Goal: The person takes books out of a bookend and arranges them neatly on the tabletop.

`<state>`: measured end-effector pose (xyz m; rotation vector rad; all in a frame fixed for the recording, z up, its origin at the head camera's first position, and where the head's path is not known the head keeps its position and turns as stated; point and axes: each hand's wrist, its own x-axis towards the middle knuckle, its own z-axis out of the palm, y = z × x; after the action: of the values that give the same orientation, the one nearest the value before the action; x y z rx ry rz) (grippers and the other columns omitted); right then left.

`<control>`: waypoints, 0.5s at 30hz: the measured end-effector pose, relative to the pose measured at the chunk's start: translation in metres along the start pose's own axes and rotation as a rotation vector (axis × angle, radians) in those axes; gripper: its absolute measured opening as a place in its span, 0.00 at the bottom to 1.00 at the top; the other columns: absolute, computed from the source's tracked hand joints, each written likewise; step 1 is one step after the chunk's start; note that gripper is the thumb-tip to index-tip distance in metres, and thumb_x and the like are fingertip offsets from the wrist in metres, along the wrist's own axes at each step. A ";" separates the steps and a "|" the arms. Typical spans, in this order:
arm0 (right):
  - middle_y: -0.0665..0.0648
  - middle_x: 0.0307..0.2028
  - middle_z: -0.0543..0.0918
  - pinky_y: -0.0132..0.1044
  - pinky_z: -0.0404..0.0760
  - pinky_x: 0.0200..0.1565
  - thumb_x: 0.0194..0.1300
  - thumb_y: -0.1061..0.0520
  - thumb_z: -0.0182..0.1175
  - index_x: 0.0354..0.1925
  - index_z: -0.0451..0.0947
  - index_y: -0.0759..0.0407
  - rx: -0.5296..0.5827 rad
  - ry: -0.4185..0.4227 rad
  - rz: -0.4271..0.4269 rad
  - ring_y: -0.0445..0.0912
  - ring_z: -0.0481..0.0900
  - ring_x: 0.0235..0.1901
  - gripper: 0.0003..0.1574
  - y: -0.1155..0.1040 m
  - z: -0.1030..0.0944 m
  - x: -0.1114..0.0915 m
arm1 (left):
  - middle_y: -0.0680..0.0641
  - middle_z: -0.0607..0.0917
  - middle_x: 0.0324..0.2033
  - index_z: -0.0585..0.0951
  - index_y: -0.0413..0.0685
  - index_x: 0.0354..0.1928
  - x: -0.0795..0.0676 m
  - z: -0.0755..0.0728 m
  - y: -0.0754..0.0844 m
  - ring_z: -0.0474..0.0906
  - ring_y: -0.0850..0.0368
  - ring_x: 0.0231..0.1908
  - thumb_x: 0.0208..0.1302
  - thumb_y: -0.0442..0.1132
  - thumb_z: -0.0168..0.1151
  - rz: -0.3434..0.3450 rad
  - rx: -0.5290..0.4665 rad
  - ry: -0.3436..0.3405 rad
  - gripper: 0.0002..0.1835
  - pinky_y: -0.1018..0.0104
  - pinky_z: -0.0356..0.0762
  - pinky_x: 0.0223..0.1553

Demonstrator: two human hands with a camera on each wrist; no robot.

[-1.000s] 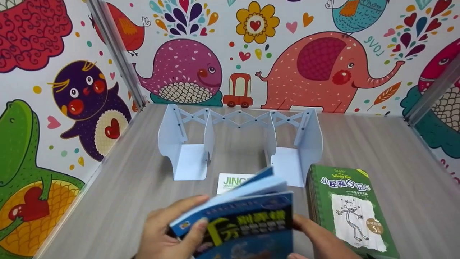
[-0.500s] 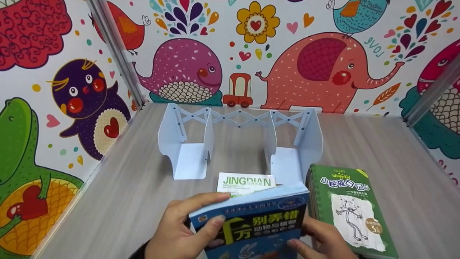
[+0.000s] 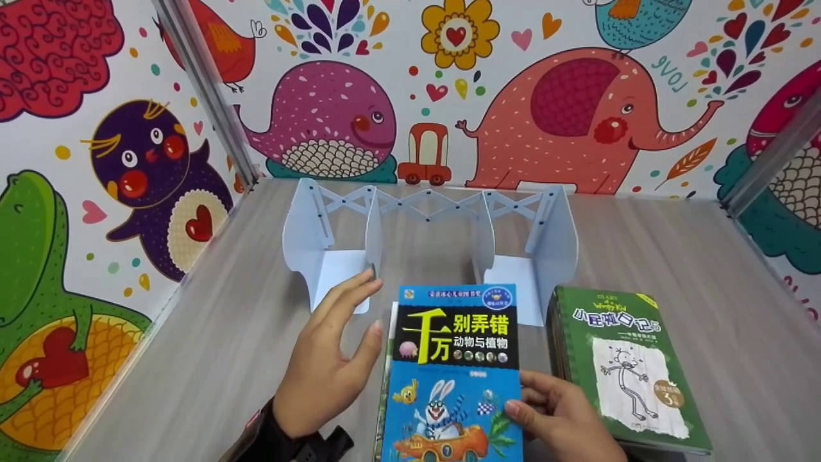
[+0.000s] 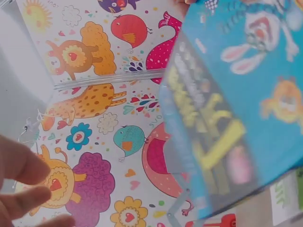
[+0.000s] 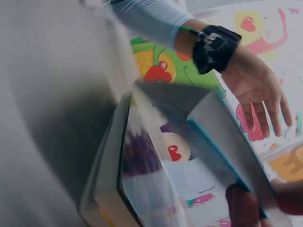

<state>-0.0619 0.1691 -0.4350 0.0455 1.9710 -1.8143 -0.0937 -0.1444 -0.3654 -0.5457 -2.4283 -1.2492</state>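
A blue children's book (image 3: pixel 449 398) with a rabbit in an orange car on its cover faces up, front and centre in the head view. My right hand (image 3: pixel 558 410) pinches its right edge, thumb on the cover. My left hand (image 3: pixel 330 359) is off the book, to its left, with fingers extended. In the right wrist view the held book (image 5: pixel 227 142) is tilted above other books (image 5: pixel 111 165). A white book with green letters (image 4: pixel 286 198) shows past the blue one in the left wrist view; in the head view it is mostly hidden.
Behind the books stands a pale blue expandable bookend rack (image 3: pixel 558 237) on the wood-grain table (image 3: pixel 648 256). A stack of books with a green comic-style cover (image 3: pixel 635 372) lies at the right. Cartoon-printed walls (image 3: pixel 545 122) enclose the back and sides.
The blue book has gone from upright and tilted in both hands to lying face up over the white book. My left hand has let go and moved away to the left.
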 end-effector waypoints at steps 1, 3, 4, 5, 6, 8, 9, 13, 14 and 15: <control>0.62 0.45 0.87 0.43 0.87 0.41 0.69 0.51 0.63 0.68 0.62 0.77 0.005 0.001 0.020 0.51 0.87 0.40 0.42 0.001 0.001 0.003 | 0.48 0.72 0.69 0.75 0.52 0.67 0.000 0.001 -0.001 0.69 0.50 0.68 0.67 0.39 0.65 -0.005 0.010 -0.011 0.26 0.42 0.73 0.63; 0.64 0.46 0.87 0.44 0.88 0.42 0.71 0.52 0.62 0.69 0.60 0.79 0.011 -0.012 0.028 0.51 0.88 0.41 0.42 0.003 0.001 0.009 | 0.51 0.73 0.68 0.76 0.53 0.66 0.002 0.004 -0.004 0.70 0.52 0.68 0.68 0.40 0.65 0.003 0.023 -0.026 0.25 0.44 0.75 0.63; 0.65 0.47 0.87 0.45 0.88 0.43 0.71 0.52 0.61 0.69 0.59 0.80 0.008 -0.021 0.021 0.52 0.88 0.42 0.42 0.004 0.001 0.011 | 0.51 0.74 0.67 0.76 0.54 0.66 0.002 0.005 -0.005 0.70 0.53 0.68 0.68 0.39 0.65 0.014 0.011 -0.024 0.24 0.45 0.75 0.62; 0.66 0.47 0.87 0.46 0.88 0.43 0.72 0.53 0.60 0.69 0.58 0.81 0.005 -0.034 0.019 0.53 0.88 0.42 0.42 0.005 0.001 0.013 | 0.52 0.75 0.66 0.77 0.54 0.65 0.003 0.007 -0.007 0.71 0.54 0.67 0.68 0.39 0.64 0.029 -0.004 -0.014 0.23 0.46 0.75 0.62; 0.66 0.47 0.87 0.47 0.88 0.44 0.72 0.53 0.60 0.69 0.57 0.82 -0.008 -0.046 0.018 0.53 0.88 0.43 0.42 0.005 0.001 0.014 | 0.53 0.77 0.65 0.78 0.53 0.64 0.003 0.007 -0.009 0.72 0.55 0.67 0.68 0.38 0.64 0.044 -0.020 0.000 0.23 0.47 0.76 0.62; 0.68 0.49 0.86 0.48 0.87 0.46 0.72 0.51 0.60 0.69 0.56 0.83 -0.051 -0.078 0.010 0.54 0.87 0.45 0.45 0.006 -0.001 0.016 | 0.54 0.78 0.63 0.79 0.52 0.62 0.004 0.009 -0.012 0.73 0.58 0.66 0.67 0.35 0.64 0.072 -0.054 0.031 0.21 0.48 0.75 0.63; 0.67 0.49 0.86 0.48 0.87 0.47 0.72 0.49 0.60 0.70 0.55 0.82 -0.087 -0.081 0.025 0.54 0.87 0.45 0.47 0.005 -0.001 0.016 | 0.54 0.79 0.63 0.80 0.52 0.61 0.005 0.010 -0.013 0.73 0.58 0.65 0.67 0.35 0.64 0.080 -0.066 0.042 0.21 0.49 0.75 0.63; 0.65 0.55 0.82 0.52 0.85 0.51 0.68 0.41 0.63 0.74 0.52 0.73 -0.317 -0.038 0.050 0.55 0.84 0.48 0.54 -0.006 -0.004 0.007 | 0.53 0.78 0.64 0.79 0.52 0.63 0.006 0.018 -0.013 0.72 0.57 0.66 0.68 0.39 0.64 0.072 0.002 0.016 0.22 0.50 0.75 0.64; 0.64 0.57 0.80 0.54 0.84 0.51 0.67 0.40 0.64 0.76 0.52 0.67 -0.363 -0.004 0.053 0.55 0.83 0.50 0.55 -0.011 -0.004 0.002 | 0.53 0.77 0.66 0.78 0.53 0.64 0.006 0.021 -0.013 0.71 0.55 0.68 0.68 0.42 0.64 0.070 0.036 -0.004 0.23 0.48 0.74 0.65; 0.62 0.60 0.78 0.55 0.83 0.52 0.65 0.38 0.65 0.77 0.52 0.60 -0.411 0.035 0.061 0.55 0.82 0.53 0.56 -0.017 -0.005 -0.002 | 0.51 0.76 0.67 0.77 0.53 0.65 0.007 0.024 -0.012 0.69 0.53 0.69 0.68 0.45 0.63 0.074 0.091 -0.023 0.24 0.46 0.72 0.66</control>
<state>-0.0669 0.1720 -0.4178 0.0075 2.3014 -1.3483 -0.1089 -0.1302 -0.3838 -0.6210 -2.4458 -1.1032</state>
